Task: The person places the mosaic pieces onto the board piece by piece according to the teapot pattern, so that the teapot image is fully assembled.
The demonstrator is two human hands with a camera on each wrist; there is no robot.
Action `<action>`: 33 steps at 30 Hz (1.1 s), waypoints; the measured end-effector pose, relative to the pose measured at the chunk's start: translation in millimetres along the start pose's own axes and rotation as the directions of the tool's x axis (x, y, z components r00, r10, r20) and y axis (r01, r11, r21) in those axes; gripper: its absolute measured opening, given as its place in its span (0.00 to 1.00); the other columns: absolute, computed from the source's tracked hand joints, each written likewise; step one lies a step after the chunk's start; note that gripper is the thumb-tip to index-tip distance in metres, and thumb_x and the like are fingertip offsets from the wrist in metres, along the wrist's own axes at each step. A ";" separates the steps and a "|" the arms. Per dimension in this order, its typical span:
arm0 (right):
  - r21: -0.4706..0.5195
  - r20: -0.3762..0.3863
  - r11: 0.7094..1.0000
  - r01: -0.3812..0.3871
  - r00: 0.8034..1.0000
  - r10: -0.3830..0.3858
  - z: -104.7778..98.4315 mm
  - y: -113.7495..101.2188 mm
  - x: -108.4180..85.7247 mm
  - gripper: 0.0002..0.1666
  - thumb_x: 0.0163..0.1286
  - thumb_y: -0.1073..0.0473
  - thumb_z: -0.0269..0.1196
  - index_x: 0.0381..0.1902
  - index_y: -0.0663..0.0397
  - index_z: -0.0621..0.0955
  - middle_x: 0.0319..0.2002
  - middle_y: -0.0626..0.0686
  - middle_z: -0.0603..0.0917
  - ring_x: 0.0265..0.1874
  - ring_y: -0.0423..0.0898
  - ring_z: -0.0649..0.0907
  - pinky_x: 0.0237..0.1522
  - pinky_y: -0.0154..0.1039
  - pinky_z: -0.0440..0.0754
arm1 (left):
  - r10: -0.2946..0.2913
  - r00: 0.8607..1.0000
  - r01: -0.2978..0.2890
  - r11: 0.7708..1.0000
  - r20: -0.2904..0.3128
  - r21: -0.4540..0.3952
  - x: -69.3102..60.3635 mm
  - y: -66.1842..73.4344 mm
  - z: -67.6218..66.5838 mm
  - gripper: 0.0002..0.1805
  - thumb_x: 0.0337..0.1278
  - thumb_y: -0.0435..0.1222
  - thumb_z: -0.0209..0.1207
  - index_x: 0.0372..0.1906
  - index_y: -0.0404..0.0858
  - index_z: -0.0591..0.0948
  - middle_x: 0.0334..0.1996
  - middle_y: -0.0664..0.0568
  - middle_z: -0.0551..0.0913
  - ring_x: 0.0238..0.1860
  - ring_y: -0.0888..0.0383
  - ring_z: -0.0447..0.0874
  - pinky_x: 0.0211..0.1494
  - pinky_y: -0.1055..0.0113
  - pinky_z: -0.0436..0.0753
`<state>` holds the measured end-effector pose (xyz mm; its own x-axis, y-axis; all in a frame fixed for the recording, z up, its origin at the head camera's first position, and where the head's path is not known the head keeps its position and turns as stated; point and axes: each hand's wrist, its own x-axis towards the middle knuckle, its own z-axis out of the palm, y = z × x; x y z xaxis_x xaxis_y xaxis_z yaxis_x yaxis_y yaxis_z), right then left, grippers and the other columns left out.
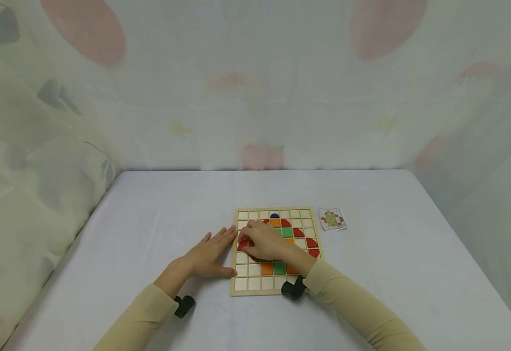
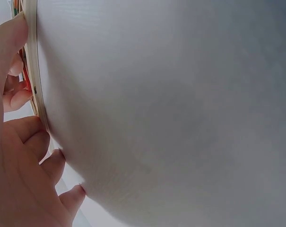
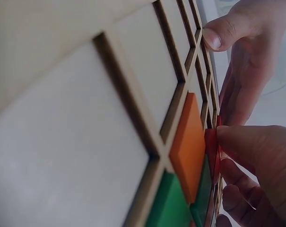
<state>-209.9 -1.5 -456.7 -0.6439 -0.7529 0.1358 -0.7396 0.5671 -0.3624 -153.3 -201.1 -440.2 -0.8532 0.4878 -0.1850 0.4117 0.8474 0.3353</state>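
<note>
A wooden grid board (image 1: 255, 293) lies on the table with red, orange, green and blue tiles in some squares. My left hand (image 1: 207, 256) is spread flat at the board's left side, thumb and fingertips touching its edge; the left wrist view shows the thumb (image 2: 17, 28) against the rim. Over the board's left part, my right hand (image 1: 264, 242) pinches a red quarter-circle tile (image 1: 242, 246) at the leftmost column. In the right wrist view its thumb (image 3: 247, 142) presses on red, beside an orange square tile (image 3: 187, 149). Tiles under the right hand are partly hidden.
A small card (image 1: 332, 219) printed with a coloured grid pattern lies right of the board. White cloth covers the table (image 1: 172, 204). Patterned curtains (image 1: 255, 97) hang behind it and at both sides.
</note>
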 end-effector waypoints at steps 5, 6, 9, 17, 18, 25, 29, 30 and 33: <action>0.005 0.003 1.000 -0.004 1.000 0.004 0.2 -0.1 0.3 0.09 0.59 0.51 0.64 0.39 0.42 0.81 0.36 0.43 0.75 0.35 0.39 0.73 0.32 0.33 0.66 | 0.004 1.000 -0.004 1.000 -0.001 0.002 -0.5 -0.2 -0.2 0.54 0.44 0.58 0.63 0.72 0.38 0.52 0.73 0.50 0.47 0.72 0.47 0.46 0.68 0.40 0.48; 0.004 0.003 1.000 -0.005 1.000 0.005 0.5 0.2 0.3 0.09 0.59 0.51 0.64 0.39 0.42 0.81 0.36 0.43 0.75 0.36 0.39 0.73 0.33 0.33 0.67 | 0.004 1.000 -0.004 1.000 0.001 0.003 -0.5 -0.3 -0.2 0.54 0.44 0.58 0.62 0.72 0.39 0.52 0.73 0.50 0.47 0.72 0.47 0.46 0.68 0.40 0.48; 0.005 -0.001 1.000 -0.005 1.000 0.005 0.2 0.7 -0.6 0.10 0.60 0.51 0.63 0.40 0.42 0.81 0.37 0.43 0.76 0.37 0.40 0.73 0.35 0.34 0.69 | 0.005 1.000 -0.005 1.000 0.002 0.007 -0.6 -1.0 -0.3 0.54 0.45 0.58 0.62 0.72 0.39 0.51 0.73 0.50 0.47 0.72 0.47 0.46 0.68 0.40 0.48; 0.094 -0.084 0.995 0.042 0.996 -0.034 -11.0 3.7 -16.2 0.11 0.63 0.55 0.61 0.42 0.48 0.81 0.40 0.47 0.79 0.38 0.41 0.77 0.40 0.34 0.76 | -0.003 1.000 0.003 1.000 0.002 -0.004 -0.8 -2.7 0.5 0.54 0.44 0.59 0.63 0.72 0.39 0.51 0.73 0.50 0.46 0.72 0.48 0.45 0.69 0.41 0.48; 0.106 -0.093 0.994 0.034 0.995 -0.024 -13.9 4.6 -19.5 0.11 0.63 0.55 0.61 0.43 0.49 0.80 0.40 0.47 0.79 0.38 0.41 0.78 0.40 0.34 0.76 | -0.005 1.000 0.005 1.000 0.001 -0.001 -0.7 -3.1 0.9 0.55 0.44 0.59 0.62 0.72 0.39 0.51 0.73 0.51 0.46 0.72 0.48 0.45 0.69 0.41 0.48; 0.112 -0.165 0.994 -0.013 0.986 0.032 -37.1 22.9 -51.5 0.11 0.64 0.55 0.60 0.43 0.50 0.80 0.39 0.45 0.78 0.38 0.43 0.77 0.39 0.35 0.76 | 0.005 1.000 -0.005 1.000 -0.013 -0.002 0.1 -5.4 2.9 0.54 0.43 0.58 0.63 0.72 0.40 0.51 0.73 0.51 0.48 0.72 0.48 0.47 0.69 0.42 0.48; 0.093 -0.222 0.995 -0.020 0.974 0.041 -51.9 40.0 -71.9 0.09 0.64 0.57 0.61 0.42 0.51 0.80 0.38 0.46 0.79 0.38 0.42 0.78 0.38 0.34 0.78 | 0.007 0.999 -0.007 1.000 -0.046 0.013 0.0 -7.4 2.7 0.51 0.45 0.55 0.63 0.71 0.39 0.54 0.72 0.50 0.53 0.71 0.49 0.51 0.69 0.46 0.53; 0.086 -0.235 0.996 -0.032 0.971 0.051 -56.4 44.2 -77.0 0.09 0.63 0.58 0.61 0.42 0.51 0.80 0.38 0.45 0.79 0.37 0.42 0.78 0.38 0.34 0.79 | 0.002 0.998 -0.001 1.000 -0.061 0.020 -0.3 -8.1 2.0 0.50 0.45 0.55 0.63 0.71 0.39 0.55 0.71 0.50 0.55 0.70 0.49 0.53 0.69 0.47 0.55; 0.050 -0.265 0.996 -0.069 0.961 0.080 -71.1 57.3 -91.9 0.09 0.62 0.59 0.62 0.41 0.51 0.80 0.38 0.45 0.80 0.37 0.43 0.78 0.38 0.36 0.79 | -0.012 0.993 0.017 0.999 -0.121 0.039 -3.0 -11.8 -3.0 0.47 0.46 0.53 0.64 0.69 0.38 0.59 0.69 0.49 0.60 0.69 0.49 0.57 0.68 0.49 0.60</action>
